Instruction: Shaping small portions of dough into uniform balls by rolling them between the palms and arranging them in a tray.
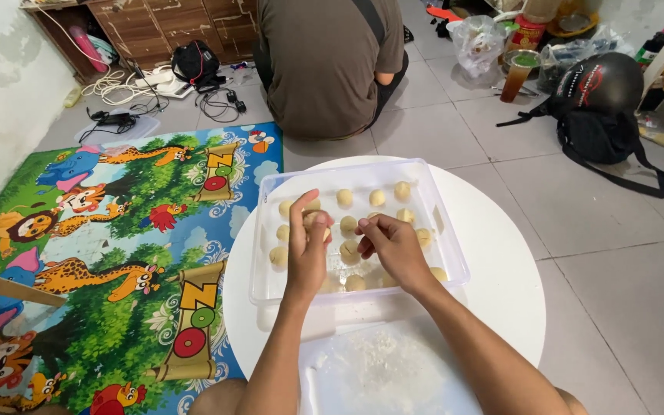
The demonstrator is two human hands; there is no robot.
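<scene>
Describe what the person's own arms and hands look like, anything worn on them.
Both forearms are bare up to the frame's lower edge: no sleeves, gloves, watch or bracelets show. The left hand and right hand show no rings that I can make out. Nails look short.

Clear plastic tray [439,230] sat square on the round white table [501,300], shallow and rectangular, open top. Pale yellow dough balls [345,197] lay in loose rows inside, small, round, mostly apart. One dough ball [315,220] was pinched in fingertips above the tray's middle, slightly flattened.
</scene>
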